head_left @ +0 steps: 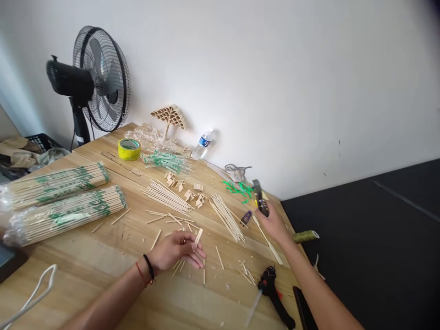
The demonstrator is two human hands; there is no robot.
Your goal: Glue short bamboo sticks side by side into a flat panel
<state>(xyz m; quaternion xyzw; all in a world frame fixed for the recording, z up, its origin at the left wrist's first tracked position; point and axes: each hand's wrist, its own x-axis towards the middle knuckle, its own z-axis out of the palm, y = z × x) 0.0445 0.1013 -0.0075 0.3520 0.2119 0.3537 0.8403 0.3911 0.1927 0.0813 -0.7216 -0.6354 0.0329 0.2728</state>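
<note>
Left hand [184,250]: its grip is closed, thumb and fingers pinching a short wooden piece [198,236].
Wooden piece: it is held above the table [103,252], near the loose sticks [168,198].
Right hand [273,223]: its grip is wrapped around a dark hand tool [262,208].
Glue gun [275,298]: it lies between both forearms.
Fan [101,82]: it stands behind, at the far left.
</note>
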